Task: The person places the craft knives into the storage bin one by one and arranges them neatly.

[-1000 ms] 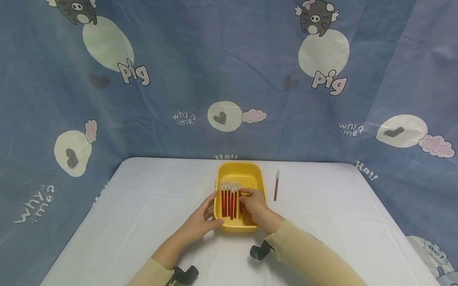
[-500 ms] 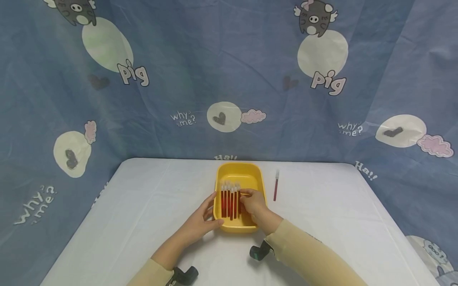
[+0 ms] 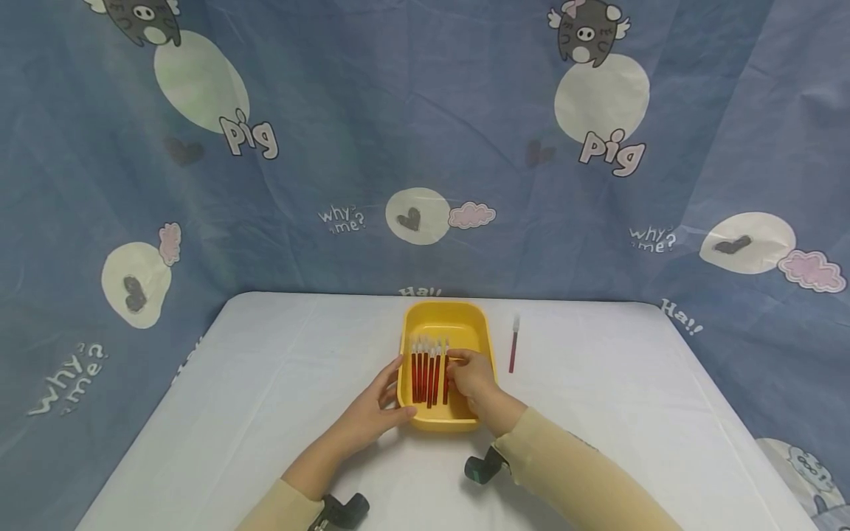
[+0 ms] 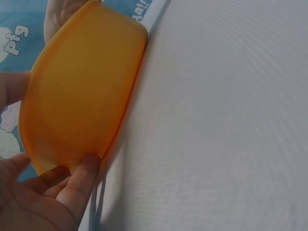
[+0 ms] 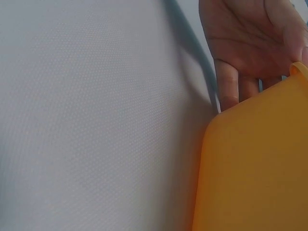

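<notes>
A yellow tray (image 3: 441,425) stands on the table. Inside it, several paintbrushes (image 3: 423,377) with red handles and pale tips lie side by side. In the head view my left hand (image 3: 368,417) grips the tray at its near left corner, thumb on the rim and fingers along the outer wall; the left wrist view shows those fingers (image 4: 84,185) against the yellow side. My right hand (image 3: 473,376) reaches over the right rim and pinches the rightmost paintbrush (image 3: 446,382), which lies slightly apart from the row. Its fingertips partly hide that brush's handle.
One more paintbrush (image 3: 513,346) lies on the white tabletop (image 3: 598,383) to the right of the tray. A blue cloth with printed pigs (image 3: 332,147) hangs behind and beside the table.
The rightmost paintbrush has shifted a little under my right fingers; more of it shows now, with a slight gap from the row. My left hand and the tray have stayed put.
</notes>
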Demonstrator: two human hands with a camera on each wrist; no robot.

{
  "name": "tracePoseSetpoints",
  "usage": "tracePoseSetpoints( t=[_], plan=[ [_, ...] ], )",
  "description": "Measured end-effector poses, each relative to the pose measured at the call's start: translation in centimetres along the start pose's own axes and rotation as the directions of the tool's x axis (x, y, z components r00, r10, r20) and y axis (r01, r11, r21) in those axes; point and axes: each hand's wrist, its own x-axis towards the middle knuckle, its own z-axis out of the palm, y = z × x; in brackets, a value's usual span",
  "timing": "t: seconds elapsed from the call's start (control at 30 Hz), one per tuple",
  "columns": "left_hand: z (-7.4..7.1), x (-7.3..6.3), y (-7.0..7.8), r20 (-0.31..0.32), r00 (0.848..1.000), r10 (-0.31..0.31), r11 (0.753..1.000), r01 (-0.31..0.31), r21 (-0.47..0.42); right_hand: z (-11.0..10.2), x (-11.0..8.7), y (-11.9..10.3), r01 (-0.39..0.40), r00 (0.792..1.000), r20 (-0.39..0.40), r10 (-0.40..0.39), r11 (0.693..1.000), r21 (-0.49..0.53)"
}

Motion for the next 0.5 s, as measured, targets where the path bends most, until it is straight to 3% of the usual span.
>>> tracePoseSetpoints(
  t=[0.5],
  plan=[
    [-0.10,-0.08,0.22,-0.003,1.000,-0.002,1.000,0.002,0.011,-0.40,-0.59,-0.89,0.138,0.990,-0.027,-0.141,0.985,-0.108]
  ],
)
